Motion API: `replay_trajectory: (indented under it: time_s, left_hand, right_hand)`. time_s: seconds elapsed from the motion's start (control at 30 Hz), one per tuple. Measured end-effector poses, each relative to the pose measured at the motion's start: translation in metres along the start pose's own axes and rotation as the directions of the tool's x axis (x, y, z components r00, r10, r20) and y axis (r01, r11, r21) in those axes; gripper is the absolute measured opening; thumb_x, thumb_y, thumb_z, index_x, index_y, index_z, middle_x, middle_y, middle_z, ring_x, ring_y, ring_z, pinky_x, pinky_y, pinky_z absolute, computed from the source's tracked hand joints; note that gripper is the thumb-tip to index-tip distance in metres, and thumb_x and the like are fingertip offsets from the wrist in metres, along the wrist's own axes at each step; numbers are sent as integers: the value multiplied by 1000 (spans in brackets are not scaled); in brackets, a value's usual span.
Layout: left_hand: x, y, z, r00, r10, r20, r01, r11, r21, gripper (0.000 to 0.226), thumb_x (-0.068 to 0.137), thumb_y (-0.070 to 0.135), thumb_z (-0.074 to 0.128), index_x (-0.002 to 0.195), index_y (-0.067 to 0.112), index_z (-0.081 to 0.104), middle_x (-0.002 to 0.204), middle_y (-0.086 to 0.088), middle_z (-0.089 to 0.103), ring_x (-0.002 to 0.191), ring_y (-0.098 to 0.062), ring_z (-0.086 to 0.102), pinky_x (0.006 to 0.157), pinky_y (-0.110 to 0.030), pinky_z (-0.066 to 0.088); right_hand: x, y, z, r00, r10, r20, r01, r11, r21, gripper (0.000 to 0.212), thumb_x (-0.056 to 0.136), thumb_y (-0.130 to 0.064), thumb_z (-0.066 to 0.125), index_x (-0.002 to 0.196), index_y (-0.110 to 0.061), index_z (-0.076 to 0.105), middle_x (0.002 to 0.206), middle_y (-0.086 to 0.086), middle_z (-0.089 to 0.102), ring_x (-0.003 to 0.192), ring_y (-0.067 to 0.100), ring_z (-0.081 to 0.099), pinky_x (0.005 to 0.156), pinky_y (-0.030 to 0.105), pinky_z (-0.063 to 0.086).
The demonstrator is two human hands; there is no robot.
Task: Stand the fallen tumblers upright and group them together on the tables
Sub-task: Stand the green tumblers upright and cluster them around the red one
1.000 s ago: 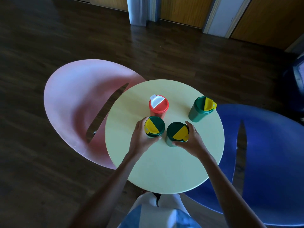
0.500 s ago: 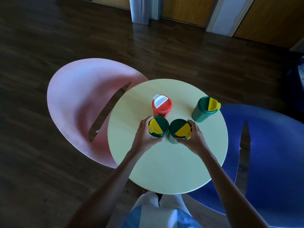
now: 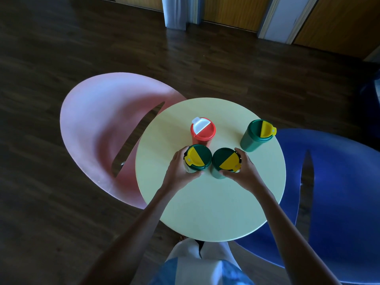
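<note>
Nearest the camera, two bare forearms reach forward from the bottom edge over the round pale-yellow table (image 3: 211, 202), angling in toward each other. The left hand (image 3: 181, 171) wraps the left green tumbler (image 3: 198, 156) from its outer side, fingers curled round the body just under the lid and the thumb laid across the near side. The right hand (image 3: 244, 171) mirrors it on the right green tumbler (image 3: 225, 161): the thumb crosses the near side and a fingertip shows at the far rim. Both tumblers stand upright near the table's middle, yellow-and-green lids up. Their lids look to be touching or nearly so, though the overhead angle makes that hard to judge.

Just beyond them stands the red tumbler (image 3: 203, 129), upright, with a white flap on its lid, close behind the left green tumbler. The far green tumbler (image 3: 257, 134) stands upright off to the right, apart from the other three.

A pink chair (image 3: 98, 124) flanks the table on the left, a blue chair (image 3: 339, 182) on the right, over dark wood floor.
</note>
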State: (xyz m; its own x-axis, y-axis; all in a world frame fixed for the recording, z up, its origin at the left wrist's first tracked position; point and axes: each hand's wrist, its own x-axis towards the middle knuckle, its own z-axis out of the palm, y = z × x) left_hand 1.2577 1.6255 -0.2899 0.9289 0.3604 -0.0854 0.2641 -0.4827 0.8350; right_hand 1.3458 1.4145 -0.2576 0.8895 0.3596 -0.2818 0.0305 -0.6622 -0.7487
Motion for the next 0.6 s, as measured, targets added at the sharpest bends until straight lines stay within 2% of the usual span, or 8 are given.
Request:
replay_trajectory:
  time_s: [0.27, 0.6]
  left_hand:
    - [0, 1, -2, 1000, 9, 10, -9, 999, 33, 88, 59, 44, 80, 134, 30, 36, 133, 8, 48, 120, -10, 47, 94, -37, 49]
    - [-4, 6, 1, 999, -6, -48, 7, 1000, 22, 86, 60, 40, 85, 131, 24, 40, 128, 7, 50, 111, -6, 48, 86, -28, 47]
  right_hand:
    - [-1, 0, 2, 1000, -6, 4, 6, 1000, -17, 95, 71, -31, 81, 146, -16, 25, 146, 6, 37, 129, 20, 38, 94, 22, 32]
    - [-4, 0, 6, 998, -21, -62, 20, 1000, -11, 91, 70, -34, 81, 142, -14, 30, 140, 7, 43, 121, 20, 43, 89, 22, 34]
